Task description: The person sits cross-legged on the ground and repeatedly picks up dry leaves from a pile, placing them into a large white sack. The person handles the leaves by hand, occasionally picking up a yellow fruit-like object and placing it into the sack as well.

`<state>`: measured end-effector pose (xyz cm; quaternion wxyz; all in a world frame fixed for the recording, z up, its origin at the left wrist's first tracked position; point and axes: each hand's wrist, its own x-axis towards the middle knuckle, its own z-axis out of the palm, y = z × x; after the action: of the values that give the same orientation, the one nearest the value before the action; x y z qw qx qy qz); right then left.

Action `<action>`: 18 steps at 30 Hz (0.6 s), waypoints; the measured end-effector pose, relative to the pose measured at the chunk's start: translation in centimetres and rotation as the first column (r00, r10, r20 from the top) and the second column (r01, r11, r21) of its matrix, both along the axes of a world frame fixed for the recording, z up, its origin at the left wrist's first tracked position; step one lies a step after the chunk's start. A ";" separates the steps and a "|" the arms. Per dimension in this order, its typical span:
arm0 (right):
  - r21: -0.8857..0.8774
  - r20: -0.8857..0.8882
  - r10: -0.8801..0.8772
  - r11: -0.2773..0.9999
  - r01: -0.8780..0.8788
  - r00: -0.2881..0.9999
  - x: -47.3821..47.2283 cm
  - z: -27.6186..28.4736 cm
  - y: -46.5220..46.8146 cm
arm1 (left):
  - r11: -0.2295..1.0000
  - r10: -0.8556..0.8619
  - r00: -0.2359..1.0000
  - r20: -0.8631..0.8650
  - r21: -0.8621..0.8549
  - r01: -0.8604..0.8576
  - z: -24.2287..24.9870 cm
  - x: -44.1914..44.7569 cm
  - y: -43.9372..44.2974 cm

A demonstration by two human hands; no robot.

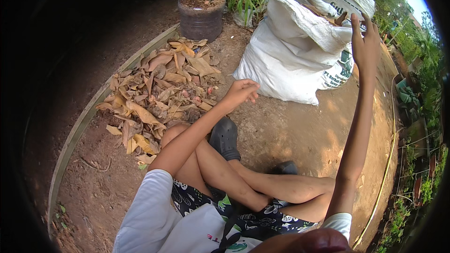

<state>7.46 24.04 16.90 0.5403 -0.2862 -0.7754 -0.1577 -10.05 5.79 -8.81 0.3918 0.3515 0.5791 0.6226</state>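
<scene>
My left hand (242,93) hangs in the air between the heap of dry brown leaves (146,93) and a white woven sack (277,65). Its fingers are loosely curled, and nothing shows in them. Raised at the sack's right side, my right hand (366,42) has its fingers apart and holds nothing visible. The sack stands upright with its mouth gaping and its rim folded, and some brown leaves show inside. Whether my right hand touches the rim cannot be told. A few reddish pieces (197,99) lie among the heaped leaves.
A potted plant in a cut plastic container (201,21) stands behind the heap. Another white sack with printing (337,73) is behind the first. A low edging strip (79,123) curves along the left, and a yellow hose (386,168) along the right. My crossed legs (242,182) are in front.
</scene>
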 end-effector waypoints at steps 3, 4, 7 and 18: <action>-0.228 -0.053 0.287 0.929 -0.292 0.956 3.1 -5.6 -4.9 | 0.997 0.079 0.995 0.059 -0.010 -0.078 1.3 -0.3 -0.2; -0.251 0.011 0.326 0.916 -0.313 0.945 3.7 -9.6 -5.1 | 0.995 0.093 0.994 0.050 0.019 -0.094 1.1 -1.0 -0.3; -0.601 0.288 0.376 0.787 -0.140 0.881 8.6 -21.5 -4.5 | 0.983 0.128 0.992 0.017 0.133 -0.129 0.9 -2.8 0.5; -0.962 0.150 0.535 0.272 -0.001 0.831 13.0 -37.4 -1.7 | 0.745 -0.468 0.699 -0.540 -0.667 -0.017 -8.5 -13.0 -2.8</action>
<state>20.42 22.38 -20.52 0.0957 -0.3577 -0.8581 0.3558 -23.09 3.01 -17.28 0.3240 0.4751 0.8017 0.1630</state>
